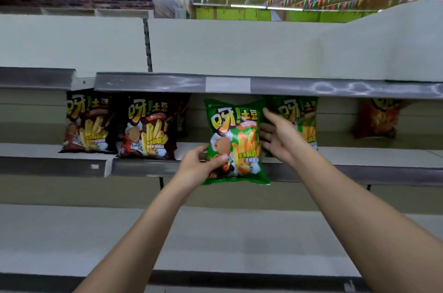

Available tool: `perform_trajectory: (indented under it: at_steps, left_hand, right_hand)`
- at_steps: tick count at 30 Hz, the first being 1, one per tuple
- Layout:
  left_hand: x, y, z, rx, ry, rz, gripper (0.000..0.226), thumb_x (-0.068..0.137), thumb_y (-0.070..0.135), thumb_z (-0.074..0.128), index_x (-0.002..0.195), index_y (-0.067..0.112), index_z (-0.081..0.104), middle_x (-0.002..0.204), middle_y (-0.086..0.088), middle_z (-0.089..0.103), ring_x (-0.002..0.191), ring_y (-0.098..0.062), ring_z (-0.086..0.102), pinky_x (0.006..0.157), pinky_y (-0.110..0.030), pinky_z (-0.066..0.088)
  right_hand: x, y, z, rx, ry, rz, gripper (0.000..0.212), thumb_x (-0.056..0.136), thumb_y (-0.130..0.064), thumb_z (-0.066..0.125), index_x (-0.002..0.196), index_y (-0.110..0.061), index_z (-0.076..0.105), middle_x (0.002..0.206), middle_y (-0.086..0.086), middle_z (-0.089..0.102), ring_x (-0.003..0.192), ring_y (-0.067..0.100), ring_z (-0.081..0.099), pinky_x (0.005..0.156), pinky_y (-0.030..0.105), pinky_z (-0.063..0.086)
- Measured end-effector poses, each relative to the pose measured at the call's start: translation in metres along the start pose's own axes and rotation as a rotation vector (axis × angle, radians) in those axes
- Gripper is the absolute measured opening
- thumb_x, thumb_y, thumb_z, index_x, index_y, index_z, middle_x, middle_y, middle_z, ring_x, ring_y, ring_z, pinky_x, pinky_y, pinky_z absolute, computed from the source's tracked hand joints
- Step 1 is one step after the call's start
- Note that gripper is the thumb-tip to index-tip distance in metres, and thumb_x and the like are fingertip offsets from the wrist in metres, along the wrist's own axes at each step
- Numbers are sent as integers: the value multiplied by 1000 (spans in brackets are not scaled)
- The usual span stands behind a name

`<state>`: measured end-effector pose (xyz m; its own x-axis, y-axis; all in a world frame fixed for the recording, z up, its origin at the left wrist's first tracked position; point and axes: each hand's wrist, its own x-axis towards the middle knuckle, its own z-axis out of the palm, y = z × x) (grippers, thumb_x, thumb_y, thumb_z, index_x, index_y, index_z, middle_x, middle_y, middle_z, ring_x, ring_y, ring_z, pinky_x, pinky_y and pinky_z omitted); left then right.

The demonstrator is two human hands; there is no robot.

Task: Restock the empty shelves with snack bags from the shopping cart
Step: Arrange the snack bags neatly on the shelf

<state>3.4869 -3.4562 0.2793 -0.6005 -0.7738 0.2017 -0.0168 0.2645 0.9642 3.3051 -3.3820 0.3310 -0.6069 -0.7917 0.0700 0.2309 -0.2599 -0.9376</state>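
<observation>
A long metal shelving unit (239, 58) fills the frame, its pale back panels flat and matte, its grey front rails smooth and slightly glossy with a blank label strip at centre. The middle shelf (359, 156), running across the centre of the frame, carries the stock; the lower shelf (72, 232) in the bottom half is a broad bare-looking board.

Along the middle shelf stand puffy, crinkled foil bags: two dark brown bags (148, 129) at centre left, another green bag (299, 120) right of centre, and an orange-red bag (376, 117) at far right, partly hidden under the upper rail.

The step in hand looks like placing: a green snack bag (235, 141), pillow-shaped with sealed flat edges and shiny print, is held upright at the front lip of the middle shelf, in the gap between the brown bags and the shelved green one. Its lower edge hangs below the shelf rail, so it does not appear to be set down yet.

The left hand (201, 163) pinches the bag's lower left corner, thumb on the front, fingers behind. The right hand (275, 137) is spread with straight fingers, its palm at the bag's right edge, guiding rather than gripping.

The next move probably calls for lifting the bag over the lip, pushing it back and standing it just beside its green neighbour. The shopping cart is out of view.
</observation>
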Motion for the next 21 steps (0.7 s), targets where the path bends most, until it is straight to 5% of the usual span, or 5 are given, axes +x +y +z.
perform_trajectory:
  at_steps: [4, 7, 10, 16, 21]
  left_hand:
    - [39, 7, -3, 16, 51, 13, 47, 85, 16, 70, 128, 6, 55, 88, 10, 53, 75, 7, 49, 56, -1, 42]
    - [78, 4, -2, 84, 71, -51, 72, 80, 17, 77, 140, 2, 42, 114, 1, 55, 104, -10, 54, 84, -17, 43]
    - [110, -5, 4, 120, 91, -110, 82, 72, 24, 83, 140, 4, 41, 137, -9, 52, 124, -25, 51, 105, -35, 41]
    - [166, -17, 18, 245, 77, -98, 48, 83, 14, 73, 127, 6, 56, 123, -1, 59, 119, -21, 54, 90, -21, 40]
    - [204, -26, 30, 403, 52, -5, 50, 85, 19, 71, 131, 8, 54, 131, -6, 58, 121, -24, 55, 84, -17, 37]
  right_hand:
    - [40, -8, 12, -106, 14, -50, 50, 88, -20, 69, 134, -17, 51, 121, 11, 66, 110, 28, 62, 98, 44, 47]
    - [73, -7, 19, -106, 52, -62, 52, 88, -8, 68, 136, -14, 50, 127, 13, 64, 113, 31, 62, 94, 44, 51]
    - [107, -2, 24, -111, 59, -68, 51, 92, -5, 63, 140, -11, 47, 123, 11, 62, 100, 24, 63, 68, 31, 53]
    - [164, 13, 23, -227, 121, -134, 48, 100, -18, 53, 145, -10, 40, 131, 6, 56, 114, 28, 58, 102, 44, 47]
    - [202, 23, 22, -232, 146, -107, 39, 104, -25, 46, 141, -12, 45, 126, 9, 62, 92, 23, 65, 81, 36, 55]
